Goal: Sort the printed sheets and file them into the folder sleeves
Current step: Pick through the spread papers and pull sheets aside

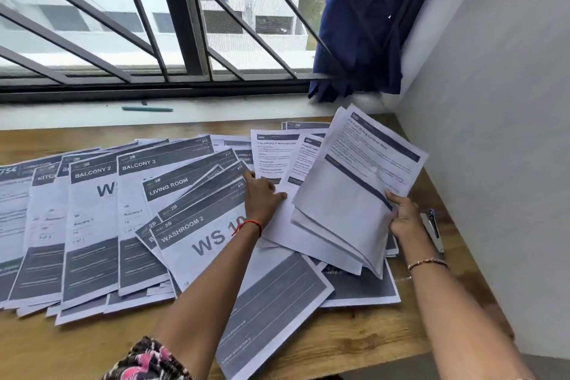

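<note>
Sheets (92,225) lay fanned and overlapping on the table (61,348), from 9 o'clock to centre. My left hand (262,197) rested on loose pages, fingers straight. At 3 o'clock my right hand (404,216) gripped a stack (354,188). No folder in view; I judged sorting underway, filing not begun.

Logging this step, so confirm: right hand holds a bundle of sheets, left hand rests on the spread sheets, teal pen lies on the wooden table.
One error: in the head view the teal pen lies on the white window ledge, not the wooden table. The right hand holds the bundle of sheets; the left hand rests on the spread sheets.
</note>
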Available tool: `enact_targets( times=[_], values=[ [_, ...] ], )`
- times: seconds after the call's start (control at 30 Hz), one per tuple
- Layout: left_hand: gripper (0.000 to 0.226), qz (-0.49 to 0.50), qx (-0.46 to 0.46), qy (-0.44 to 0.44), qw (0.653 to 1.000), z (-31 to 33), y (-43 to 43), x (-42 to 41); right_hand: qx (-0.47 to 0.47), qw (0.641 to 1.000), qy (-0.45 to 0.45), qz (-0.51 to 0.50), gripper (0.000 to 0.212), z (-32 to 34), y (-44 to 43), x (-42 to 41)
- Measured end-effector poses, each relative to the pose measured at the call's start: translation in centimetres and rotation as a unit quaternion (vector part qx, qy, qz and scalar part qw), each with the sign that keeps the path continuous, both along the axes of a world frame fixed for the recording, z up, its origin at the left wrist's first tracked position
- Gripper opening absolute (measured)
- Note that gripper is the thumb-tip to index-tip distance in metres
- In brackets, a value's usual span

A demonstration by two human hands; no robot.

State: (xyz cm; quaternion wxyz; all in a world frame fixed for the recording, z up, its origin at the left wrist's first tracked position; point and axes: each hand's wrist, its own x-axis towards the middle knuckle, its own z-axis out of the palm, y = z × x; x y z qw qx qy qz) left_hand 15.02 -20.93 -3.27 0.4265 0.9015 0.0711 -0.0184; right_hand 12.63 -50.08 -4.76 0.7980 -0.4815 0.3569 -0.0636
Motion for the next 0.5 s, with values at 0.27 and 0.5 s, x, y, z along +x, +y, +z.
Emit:
enact_targets(
  times=[0.27, 0.5],
  values=[
    [0.013, 0.003, -0.001, 0.011, 1.0, -0.6, -0.1, 0.1, -0.069, 0.997, -0.001, 0.021, 0.02, 0.1, 1.0, -0.1],
    [0.013, 0.006, -0.031, 0.017, 0.999, -0.5, 0.1, 0.4, -0.073, 0.997, -0.001, 0.04, 0.019, 0.7, 1.5, -0.1]
  ],
)
